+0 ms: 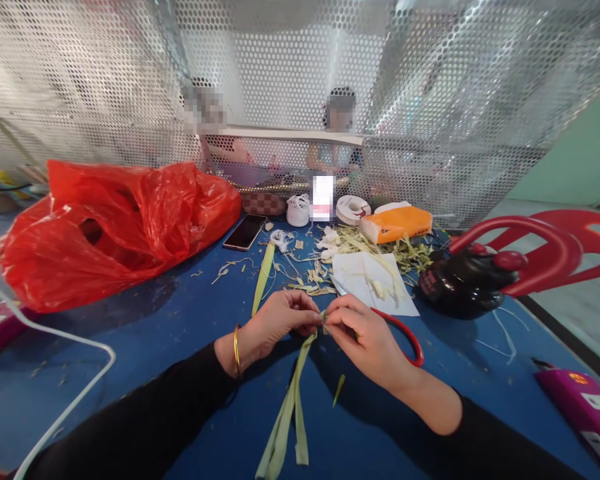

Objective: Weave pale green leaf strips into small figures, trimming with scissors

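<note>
Over the blue table, my left hand (285, 317) and my right hand (357, 330) meet fingertip to fingertip. Both pinch a small bundle of pale green leaf strips (293, 393), whose long ends hang down toward the table's near side. The gripped part is mostly hidden by my fingers. Another long green strip (263, 277) lies beyond my left hand, and a short leaf scrap (339, 390) lies below my right hand. A curved red handle (405, 337) shows partly from behind my right hand; the rest of that tool is hidden.
A red plastic bag (115, 233) fills the left. Farther back lie a phone (245, 232), a thread cone (298, 211), a ribbon spool (353, 209), an orange tissue pack (397, 222) and white paper (370, 277). A dark jar (460, 283) stands right, near a purple power strip (583, 413).
</note>
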The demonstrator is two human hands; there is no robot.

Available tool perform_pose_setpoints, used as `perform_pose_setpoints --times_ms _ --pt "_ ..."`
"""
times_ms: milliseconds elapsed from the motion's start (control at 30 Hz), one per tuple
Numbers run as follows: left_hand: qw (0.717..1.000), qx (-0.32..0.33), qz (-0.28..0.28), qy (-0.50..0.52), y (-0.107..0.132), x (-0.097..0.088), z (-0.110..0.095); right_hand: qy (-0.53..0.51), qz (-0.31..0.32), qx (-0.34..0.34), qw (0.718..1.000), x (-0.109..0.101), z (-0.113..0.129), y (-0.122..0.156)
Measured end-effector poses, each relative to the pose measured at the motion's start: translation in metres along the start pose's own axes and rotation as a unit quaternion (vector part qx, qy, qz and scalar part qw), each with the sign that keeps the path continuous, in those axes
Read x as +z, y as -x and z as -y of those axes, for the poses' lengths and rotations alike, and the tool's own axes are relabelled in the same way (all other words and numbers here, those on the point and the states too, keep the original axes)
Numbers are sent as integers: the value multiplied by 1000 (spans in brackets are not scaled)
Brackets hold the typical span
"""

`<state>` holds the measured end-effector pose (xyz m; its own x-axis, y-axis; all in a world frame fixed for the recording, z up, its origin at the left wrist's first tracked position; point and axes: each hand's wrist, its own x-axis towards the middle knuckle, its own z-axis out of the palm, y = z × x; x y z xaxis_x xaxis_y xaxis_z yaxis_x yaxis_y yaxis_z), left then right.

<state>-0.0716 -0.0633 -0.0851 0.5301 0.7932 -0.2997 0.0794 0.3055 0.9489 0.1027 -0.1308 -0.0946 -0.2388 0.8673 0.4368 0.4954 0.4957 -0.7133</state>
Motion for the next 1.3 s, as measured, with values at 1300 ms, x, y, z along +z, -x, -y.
perform_pose_setpoints --times_ms 1300 --pt "821 355 -90 -439 14 8 5 -271 -41 266 924 15 -6 -2"
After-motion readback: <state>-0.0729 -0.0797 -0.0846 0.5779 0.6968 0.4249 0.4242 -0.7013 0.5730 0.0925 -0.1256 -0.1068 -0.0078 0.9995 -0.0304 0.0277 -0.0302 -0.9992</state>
